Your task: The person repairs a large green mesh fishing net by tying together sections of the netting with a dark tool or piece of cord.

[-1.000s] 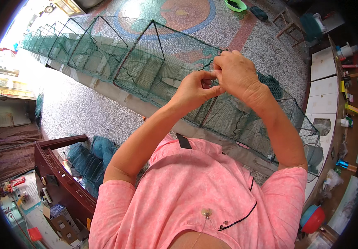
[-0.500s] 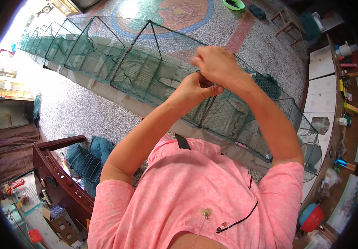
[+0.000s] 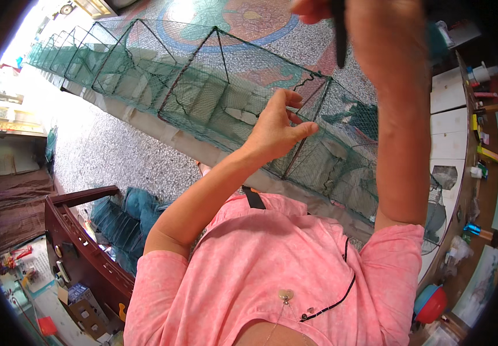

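A long green mesh fish trap (image 3: 200, 106), held up by dark frames, stretches from the far left across in front of me to the right. My left hand (image 3: 277, 130) is just above it, beside one of the frames; the thumb and fingers are apart, with nothing seen between them. Raised at the top right, my right hand (image 3: 384, 43) is blurred and partly cut off by the picture's edge. A dark, narrow tool with a pointed end (image 3: 340, 37) hangs from its fingers; its exact kind is unclear.
Grey cloth or board (image 3: 145, 122) runs beneath the trap on the speckled floor (image 3: 113, 150). A dark red wooden frame (image 3: 84, 199) with bundled teal netting (image 3: 119, 230) stands at my left. White cabinets (image 3: 448, 130) and a cluttered shelf line the right side.
My right hand has left my left hand and swung up and right, the dark tool now showing. My left hand has opened and sunk slightly beside the frame.
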The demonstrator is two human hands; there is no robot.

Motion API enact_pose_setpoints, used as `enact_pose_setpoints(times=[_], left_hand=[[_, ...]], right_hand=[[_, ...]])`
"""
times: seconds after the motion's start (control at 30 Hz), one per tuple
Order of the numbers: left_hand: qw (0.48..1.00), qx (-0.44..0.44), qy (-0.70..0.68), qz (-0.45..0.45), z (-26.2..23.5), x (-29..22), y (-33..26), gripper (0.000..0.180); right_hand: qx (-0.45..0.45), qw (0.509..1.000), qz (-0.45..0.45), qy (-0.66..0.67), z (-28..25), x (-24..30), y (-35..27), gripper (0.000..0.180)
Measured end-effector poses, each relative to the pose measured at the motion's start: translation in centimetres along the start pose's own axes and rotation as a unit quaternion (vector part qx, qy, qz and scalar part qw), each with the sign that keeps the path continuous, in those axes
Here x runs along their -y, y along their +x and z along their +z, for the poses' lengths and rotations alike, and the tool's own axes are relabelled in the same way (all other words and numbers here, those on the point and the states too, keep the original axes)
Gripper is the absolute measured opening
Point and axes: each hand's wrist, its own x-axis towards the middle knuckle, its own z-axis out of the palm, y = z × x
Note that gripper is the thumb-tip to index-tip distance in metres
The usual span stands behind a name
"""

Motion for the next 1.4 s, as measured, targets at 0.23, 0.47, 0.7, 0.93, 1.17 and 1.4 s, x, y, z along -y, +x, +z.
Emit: enact_pose_setpoints(times=[0.23, 0.47, 0.7, 0.93, 1.17, 1.4], left_hand=[[0.994, -0.031, 0.051, 0.091, 0.3, -0.6, -0.1, 0.059], [0.967, 0.017, 0.108, 0.231, 0.5, -1.5, 0.1, 0.038], [0.970, -0.077, 0.111, 0.204, 0.2, -1.9, -1.5, 0.020], [0.954, -0.061, 0.217, 0.198, -0.7, -1.9, -2.9, 0.014], [0.991, 0.000, 0.126, 0.054, -1.0, -1.7, -2.3, 0.039], [0.997, 0.053, 0.026, -0.039, -1.6, 0.1, -1.1, 0.052]], right_hand=[[-0.027, 0.998, -0.031, 0.051, -2.3, 3.1, -2.6, 0.027], [-0.005, 0.998, 0.025, 0.059, -3.6, 3.5, -3.7, 0.028], [0.051, 0.970, 0.158, -0.178, -6.5, 0.2, -7.6, 0.011], [0.133, 0.883, 0.125, -0.432, -7.0, -3.2, -11.3, 0.005], [0.162, 0.849, 0.108, -0.491, -6.7, -4.9, -12.9, 0.005], [0.158, 0.877, 0.133, -0.434, -6.0, -6.3, -12.9, 0.012]])
